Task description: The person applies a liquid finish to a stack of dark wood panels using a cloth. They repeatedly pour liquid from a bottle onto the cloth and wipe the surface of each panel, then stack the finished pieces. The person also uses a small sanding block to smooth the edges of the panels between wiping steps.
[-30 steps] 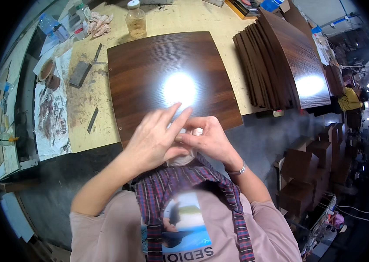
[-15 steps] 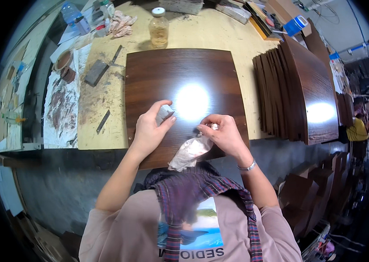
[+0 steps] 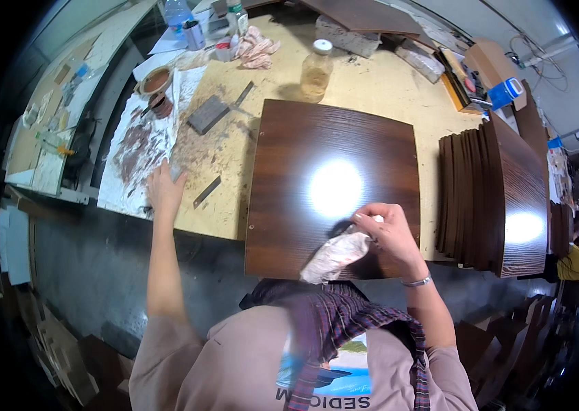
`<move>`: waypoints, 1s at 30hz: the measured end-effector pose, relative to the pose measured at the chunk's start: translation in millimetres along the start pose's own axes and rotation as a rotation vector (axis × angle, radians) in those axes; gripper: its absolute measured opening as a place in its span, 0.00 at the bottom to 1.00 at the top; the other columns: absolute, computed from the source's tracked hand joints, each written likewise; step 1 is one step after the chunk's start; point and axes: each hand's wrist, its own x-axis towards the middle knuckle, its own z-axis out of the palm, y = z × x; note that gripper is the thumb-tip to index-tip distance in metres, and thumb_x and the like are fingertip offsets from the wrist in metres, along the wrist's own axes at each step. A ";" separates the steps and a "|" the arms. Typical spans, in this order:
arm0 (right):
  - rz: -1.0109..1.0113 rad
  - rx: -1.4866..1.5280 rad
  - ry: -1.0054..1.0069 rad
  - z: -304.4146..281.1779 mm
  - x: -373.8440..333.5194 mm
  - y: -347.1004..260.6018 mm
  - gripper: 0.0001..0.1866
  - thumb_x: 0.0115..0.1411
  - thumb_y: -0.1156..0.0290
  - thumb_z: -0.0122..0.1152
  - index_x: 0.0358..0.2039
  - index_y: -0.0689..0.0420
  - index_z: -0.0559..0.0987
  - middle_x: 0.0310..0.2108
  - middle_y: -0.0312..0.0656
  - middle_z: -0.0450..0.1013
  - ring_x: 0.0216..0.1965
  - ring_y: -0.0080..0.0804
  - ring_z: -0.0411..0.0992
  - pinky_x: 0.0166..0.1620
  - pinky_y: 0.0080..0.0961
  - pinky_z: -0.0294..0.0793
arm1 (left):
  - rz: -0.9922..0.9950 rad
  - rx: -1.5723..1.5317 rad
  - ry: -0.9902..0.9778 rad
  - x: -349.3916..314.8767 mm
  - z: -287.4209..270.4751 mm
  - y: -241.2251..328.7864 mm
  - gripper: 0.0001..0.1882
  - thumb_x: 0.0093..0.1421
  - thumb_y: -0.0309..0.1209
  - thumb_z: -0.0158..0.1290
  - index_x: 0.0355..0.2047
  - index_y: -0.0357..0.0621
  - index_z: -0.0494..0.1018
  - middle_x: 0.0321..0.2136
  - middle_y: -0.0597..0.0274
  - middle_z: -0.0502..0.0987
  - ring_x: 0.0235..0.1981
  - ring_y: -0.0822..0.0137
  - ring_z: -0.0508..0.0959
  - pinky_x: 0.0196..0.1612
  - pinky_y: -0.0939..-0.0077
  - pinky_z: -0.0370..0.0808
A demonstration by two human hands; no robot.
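Observation:
A dark brown wood-grain panel (image 3: 282,157) lies on the pale yellow worktable, a bright glare on its surface. My right hand (image 3: 392,233) pinches a crumpled white rag (image 3: 337,255), which hangs over the panel's near part. Off to the left, my left hand (image 3: 164,190) reaches over a white sheet smeared with brown stains (image 3: 128,164). Its thumb and forefinger are apart, and nothing shows between them; the underside of that hand is hidden. Beyond it stand a small brown cup (image 3: 160,106) and a round brown bowl (image 3: 156,81).
A dark block (image 3: 208,114) and a thin dark strip (image 3: 207,192) lie left of the panel. At its far edge stands a white-capped jar (image 3: 315,72). Several brown panels (image 3: 464,198) stand stacked on the right. Far left are a bottle and a pinkish rag (image 3: 257,49).
My left hand has moved from the panel to the stained sheet; the grey block it held no longer shows. The view has shifted left. My right hand still holds the rag.

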 end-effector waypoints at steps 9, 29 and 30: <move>-0.054 0.078 -0.011 25.8 45.4 -15.5 0.19 0.67 0.59 0.59 0.45 0.65 0.80 0.32 0.38 0.78 0.32 0.20 0.73 0.35 0.19 0.73 | 0.863 -0.882 -0.395 -110.4 -94.6 210.5 0.41 0.51 0.27 0.65 0.65 0.42 0.62 0.62 0.39 0.64 0.57 0.39 0.72 0.57 0.54 0.73; 0.184 -0.772 0.743 -104.4 70.4 77.3 0.36 0.68 0.44 0.48 0.35 0.74 0.80 0.30 0.68 0.77 0.36 0.63 0.78 0.43 0.48 0.76 | 1.129 -0.597 -0.135 -39.5 -54.6 239.6 0.16 0.53 0.36 0.63 0.41 0.48 0.78 0.45 0.53 0.78 0.46 0.54 0.76 0.53 0.55 0.70; 0.181 -0.764 0.733 -103.0 70.0 74.1 0.36 0.68 0.44 0.48 0.35 0.74 0.80 0.30 0.68 0.77 0.36 0.63 0.78 0.43 0.48 0.76 | 1.243 -0.615 -0.236 -59.7 -53.3 247.8 0.20 0.51 0.38 0.65 0.44 0.47 0.77 0.49 0.54 0.78 0.50 0.54 0.76 0.59 0.55 0.69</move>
